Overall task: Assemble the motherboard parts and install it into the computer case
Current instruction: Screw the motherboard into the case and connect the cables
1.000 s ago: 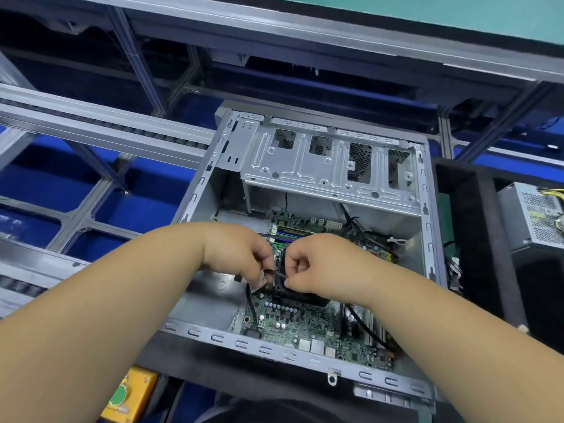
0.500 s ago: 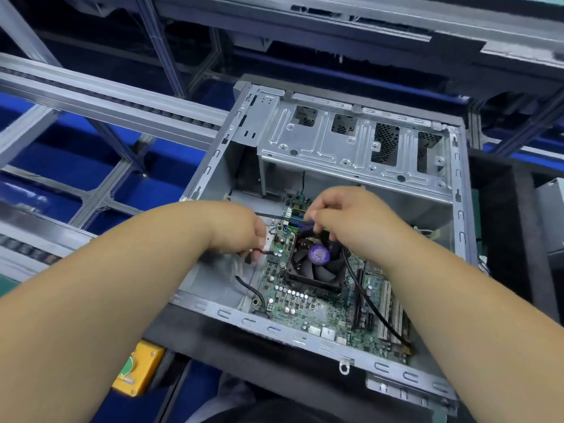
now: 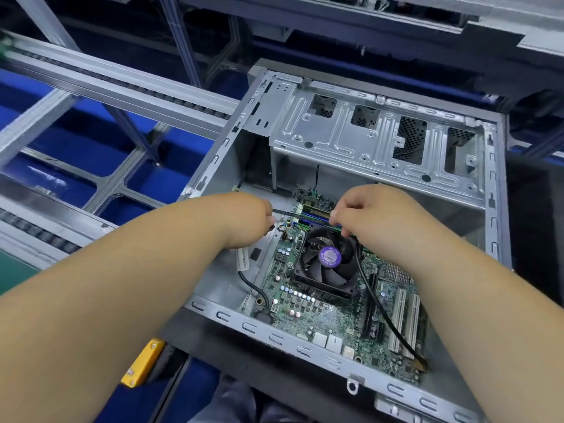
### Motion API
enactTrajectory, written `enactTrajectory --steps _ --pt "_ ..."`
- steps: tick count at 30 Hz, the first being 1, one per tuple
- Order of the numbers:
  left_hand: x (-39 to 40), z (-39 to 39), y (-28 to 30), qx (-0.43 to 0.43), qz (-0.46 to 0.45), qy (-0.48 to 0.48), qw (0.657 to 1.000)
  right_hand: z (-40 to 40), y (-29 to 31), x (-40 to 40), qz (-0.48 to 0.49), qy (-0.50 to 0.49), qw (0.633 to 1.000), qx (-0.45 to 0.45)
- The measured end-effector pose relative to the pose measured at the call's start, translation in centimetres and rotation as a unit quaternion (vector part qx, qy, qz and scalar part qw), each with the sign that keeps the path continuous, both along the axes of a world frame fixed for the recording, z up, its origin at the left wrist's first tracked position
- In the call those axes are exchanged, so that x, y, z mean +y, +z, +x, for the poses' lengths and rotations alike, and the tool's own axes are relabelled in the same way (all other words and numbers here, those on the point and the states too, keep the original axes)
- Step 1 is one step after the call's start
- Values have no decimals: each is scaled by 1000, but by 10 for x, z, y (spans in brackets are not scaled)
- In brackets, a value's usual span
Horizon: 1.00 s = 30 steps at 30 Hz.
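Head view, one entry, read left to right.

Left hand (image 3: 254, 219): fingers curled in a grip on one end of a thin black cable (image 3: 287, 212), beside the left edge of the motherboard (image 3: 332, 312); small coloured wires sit just under the fingertips.

Cable: stretched nearly level between both hands, above the memory slots at the board's far edge.

Right hand (image 3: 363, 215): thumb and fingers pinch the cable's other end, just beyond the far rim of the cooler fan (image 3: 328, 261).

Step in hand, as judged: routing or seating a lead near the board's far-left corner. Best done by keeping the run slack rather than taut, guiding it clear of the fan blades, and pressing any plug straight down onto its pins; a skewed push risks bent pins. Which header is the target cannot be told.

Container: computer case (image 3: 491, 209), open-sided, lying on its side. Contents: motherboard flat on the case floor toward the near right corner; fan with purple hub label on top of the board; white expansion slots (image 3: 406, 319) at the board's right; a second black cable (image 3: 381, 309) crossing from the fan to the near right corner; a further black lead (image 3: 254, 290) looped on the bare case floor at left; an unfilled drive cage (image 3: 375, 138) across the far edge.
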State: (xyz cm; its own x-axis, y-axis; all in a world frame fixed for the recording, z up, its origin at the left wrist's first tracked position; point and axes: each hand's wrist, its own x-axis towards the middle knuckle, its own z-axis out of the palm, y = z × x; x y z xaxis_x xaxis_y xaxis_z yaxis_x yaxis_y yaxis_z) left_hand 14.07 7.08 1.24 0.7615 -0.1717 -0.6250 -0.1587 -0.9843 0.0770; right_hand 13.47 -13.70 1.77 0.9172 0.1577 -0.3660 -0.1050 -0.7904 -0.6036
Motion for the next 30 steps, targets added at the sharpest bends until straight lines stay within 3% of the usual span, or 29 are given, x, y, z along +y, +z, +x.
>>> enactTrajectory --steps 4,10,15,20,23,26,30 --pt "-6 -3 2 8 -58 8 998 -3 -1 0 -6 -4 1000 8" --pt "-7 -6 5 92 29 -66 993 -8 -3 2 -42 7 999 6" --pt "1 -6 -1 94 -105 -3 990 -4 -4 1 -55 -8 998 10" --pt "5 -4 0 102 -149 -27 983 0 -6 0 -44 -13 999 5" --pt "8 0 8 129 -256 1 958 2 -3 3 16 -8 1000 3" --pt "11 2 16 165 -383 69 907 1 0 6 74 6 997 23" --pt "11 1 17 201 -466 115 854 1 0 7 87 20 996 29"
